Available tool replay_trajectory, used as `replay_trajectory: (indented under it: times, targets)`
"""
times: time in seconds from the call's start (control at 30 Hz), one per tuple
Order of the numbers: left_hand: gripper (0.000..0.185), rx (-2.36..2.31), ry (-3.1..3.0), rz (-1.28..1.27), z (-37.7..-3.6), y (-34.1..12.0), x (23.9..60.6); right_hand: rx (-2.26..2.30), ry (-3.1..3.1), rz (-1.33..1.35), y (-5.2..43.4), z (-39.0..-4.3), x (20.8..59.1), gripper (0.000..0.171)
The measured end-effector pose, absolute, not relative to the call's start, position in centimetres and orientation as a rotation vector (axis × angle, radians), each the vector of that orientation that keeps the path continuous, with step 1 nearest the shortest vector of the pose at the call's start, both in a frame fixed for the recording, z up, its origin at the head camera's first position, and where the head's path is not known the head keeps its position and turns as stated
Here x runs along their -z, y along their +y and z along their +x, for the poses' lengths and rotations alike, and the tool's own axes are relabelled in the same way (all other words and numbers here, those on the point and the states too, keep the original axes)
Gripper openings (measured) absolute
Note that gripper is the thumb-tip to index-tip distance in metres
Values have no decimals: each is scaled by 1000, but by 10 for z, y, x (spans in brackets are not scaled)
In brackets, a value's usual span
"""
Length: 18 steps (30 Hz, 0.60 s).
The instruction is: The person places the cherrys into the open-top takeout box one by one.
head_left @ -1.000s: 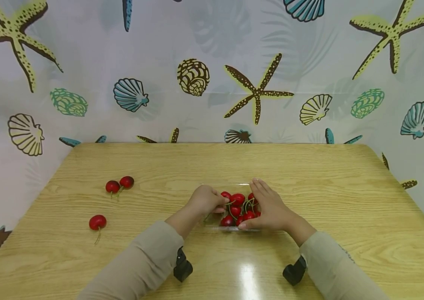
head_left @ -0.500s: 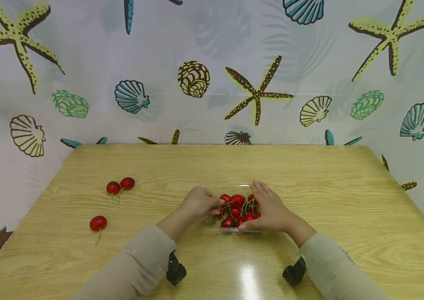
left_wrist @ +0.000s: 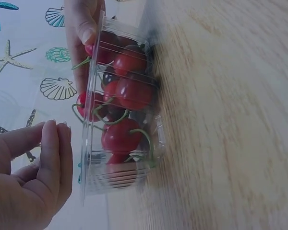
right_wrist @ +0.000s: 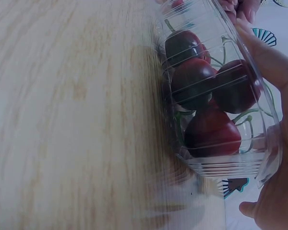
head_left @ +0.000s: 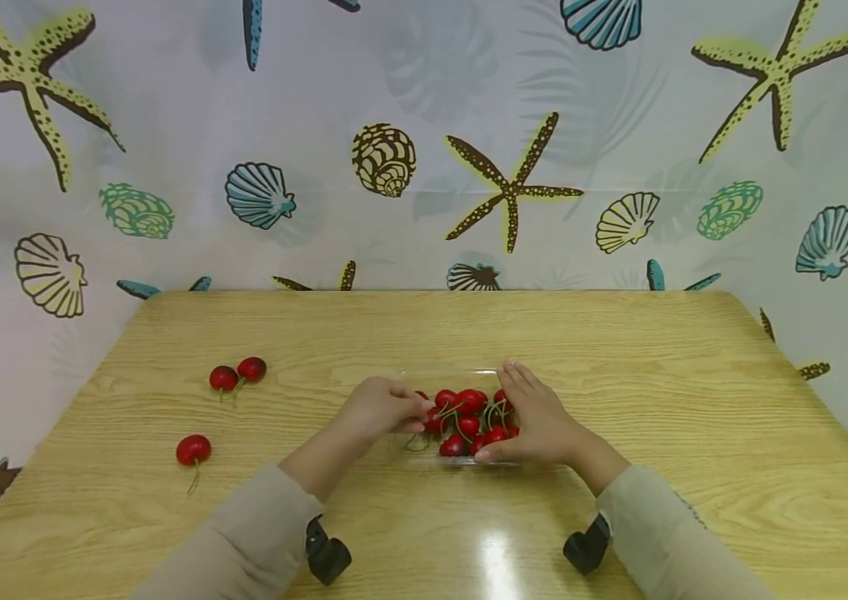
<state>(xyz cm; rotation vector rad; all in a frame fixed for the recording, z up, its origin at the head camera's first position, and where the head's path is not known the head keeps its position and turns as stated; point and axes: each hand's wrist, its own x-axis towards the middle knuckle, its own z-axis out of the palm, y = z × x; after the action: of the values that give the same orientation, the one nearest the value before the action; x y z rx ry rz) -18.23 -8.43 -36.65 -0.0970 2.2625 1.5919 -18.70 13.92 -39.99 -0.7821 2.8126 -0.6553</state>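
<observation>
Table [head_left: 619,350] of light wood carries a clear plastic box [head_left: 411,442] of cherries [head_left: 469,402] near its front middle. Right hand [head_left: 540,421] has not moved and grasps the box's right side. Left hand [head_left: 379,408] has drawn back a little from the cherries, fingers relaxed and holding nothing. Three loose cherries [head_left: 194,449] stay at the left.

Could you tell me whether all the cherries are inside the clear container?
No, three cherries lie loose on the table, left of the clear container.
</observation>
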Motion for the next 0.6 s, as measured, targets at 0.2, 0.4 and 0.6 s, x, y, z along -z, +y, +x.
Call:
replay_trajectory:
  times: [0.2, 0.4, 0.6]
  targets:
    - [16, -1645, 2221, -61, -178, -97, 366, 658, 2805, -777, 139, -187, 399, 110]
    - [23, -1697, 2193, -37, -172, -112, 364, 674, 2795, -764, 139, -185, 398, 110]
    - [28, -1701, 2211, -34, -169, -128, 362, 674, 2797, -763, 139, -186, 398, 111]
